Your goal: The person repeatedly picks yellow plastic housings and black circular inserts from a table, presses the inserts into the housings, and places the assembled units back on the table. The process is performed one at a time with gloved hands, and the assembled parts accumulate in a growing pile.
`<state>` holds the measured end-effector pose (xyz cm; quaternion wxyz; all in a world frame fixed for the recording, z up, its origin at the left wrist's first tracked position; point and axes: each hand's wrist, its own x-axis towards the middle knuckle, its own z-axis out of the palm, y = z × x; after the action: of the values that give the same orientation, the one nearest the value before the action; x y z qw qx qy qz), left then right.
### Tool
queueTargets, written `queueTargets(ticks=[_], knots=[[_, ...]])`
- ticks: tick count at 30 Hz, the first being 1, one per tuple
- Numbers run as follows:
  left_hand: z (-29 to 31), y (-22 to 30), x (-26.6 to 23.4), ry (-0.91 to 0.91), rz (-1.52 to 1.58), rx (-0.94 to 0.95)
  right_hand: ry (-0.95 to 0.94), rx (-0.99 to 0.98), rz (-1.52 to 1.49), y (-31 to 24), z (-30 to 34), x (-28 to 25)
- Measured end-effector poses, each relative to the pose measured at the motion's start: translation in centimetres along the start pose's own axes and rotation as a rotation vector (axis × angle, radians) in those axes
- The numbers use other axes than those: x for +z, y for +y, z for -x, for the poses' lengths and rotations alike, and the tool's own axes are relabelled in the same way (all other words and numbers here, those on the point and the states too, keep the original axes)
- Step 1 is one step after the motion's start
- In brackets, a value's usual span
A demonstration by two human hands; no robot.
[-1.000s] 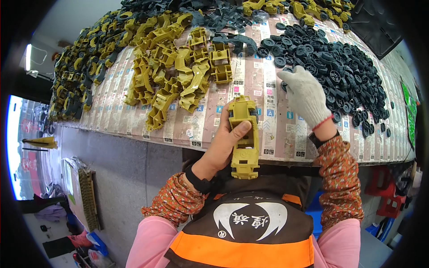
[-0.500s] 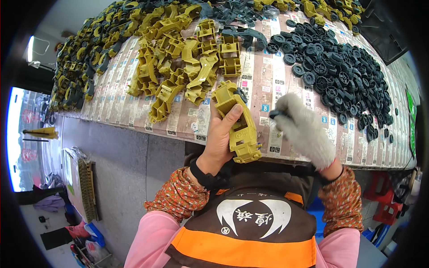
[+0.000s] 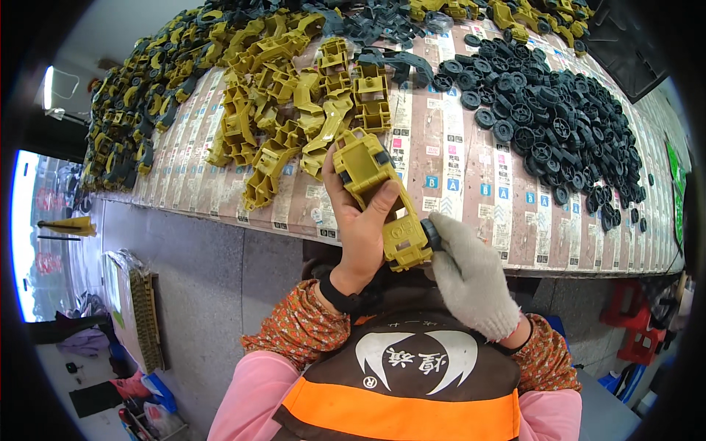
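Observation:
My bare left hand (image 3: 362, 228) grips a yellow plastic toy truck body (image 3: 404, 235), thumb across its side, tilted above the table's near edge. One dark wheel (image 3: 382, 157) shows on the body's upper right side. In a grey-white knit glove, my right hand (image 3: 471, 283) is closed on another dark toy wheel (image 3: 432, 234), held against the lower right side of the body. Whether that wheel sits on its axle is hidden by the fingers. Beyond the left hand lies a pile of yellow truck bodies (image 3: 279, 140); to the right spreads a heap of dark wheels (image 3: 544, 110).
The table (image 3: 471, 213) is covered with printed sheets, and its near edge runs just below my hands. Yellow-and-dark toy trucks (image 3: 140, 110) are heaped at the far left. A black crate (image 3: 629, 51) stands at the far right, red stools (image 3: 632, 323) below.
My right hand has come down and left from over the table, bringing the wheel against the truck body. My left hand and the body have shifted slightly left.

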<state>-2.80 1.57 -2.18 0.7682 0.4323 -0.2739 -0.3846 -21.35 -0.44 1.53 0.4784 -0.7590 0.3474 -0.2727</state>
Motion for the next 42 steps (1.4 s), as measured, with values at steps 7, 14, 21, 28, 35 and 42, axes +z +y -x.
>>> queueTargets(ticks=[7, 14, 21, 28, 35, 42], knots=[[1.5, -0.5, 0.9, 0.025, -0.231, 0.298, 0.009, 0.028, -0.062, 0.0, 0.7, 0.8], [1.0, -0.8, 2.0, 0.044, -0.131, 0.188, -0.157, 0.136, 0.119, -3.4, -2.2, -1.3], [-2.4, 1.7, 0.2, -0.155, 0.023, -0.069, -0.133, 0.473, -0.425, -2.0, -9.8, -4.9], [-4.2, 4.9, -5.6, 0.078, -0.214, 0.009, 0.132, 0.180, -0.423, 1.2, -26.2, -16.5], [-7.4, 6.6, -10.2, 0.112, -0.622, 0.258, 0.425, -0.119, -0.161, -3.0, -33.4, -17.9], [-10.5, 6.9, -8.5, -0.089, -1.563, 0.425, 0.011, 0.067, 0.117, -0.8, -24.3, -8.8]])
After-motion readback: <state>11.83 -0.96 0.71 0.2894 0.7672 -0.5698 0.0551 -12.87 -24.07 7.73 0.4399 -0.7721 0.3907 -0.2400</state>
